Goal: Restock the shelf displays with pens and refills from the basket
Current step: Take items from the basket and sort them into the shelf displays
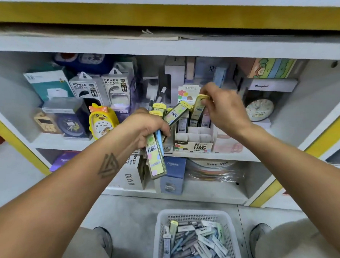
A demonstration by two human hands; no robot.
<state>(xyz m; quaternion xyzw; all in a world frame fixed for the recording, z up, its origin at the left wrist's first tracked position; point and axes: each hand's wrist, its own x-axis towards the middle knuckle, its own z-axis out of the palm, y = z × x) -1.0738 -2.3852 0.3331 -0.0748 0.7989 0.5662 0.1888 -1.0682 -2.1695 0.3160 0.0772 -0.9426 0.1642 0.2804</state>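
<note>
While a yellow chick clock stands on the shelf at the left beside power bank boxes, the left hand grips a fanned bundle of refill packs — fingers curled round their middles, one pack hanging down past the shelf edge. Just right of it stands the display box, several packs upright in its back slots. Above the box, the right hand pinches the yellow top of one pack, tilted over those slots. Below, on the floor between two shoes, the white basket holds more packs — jumbled.
</note>
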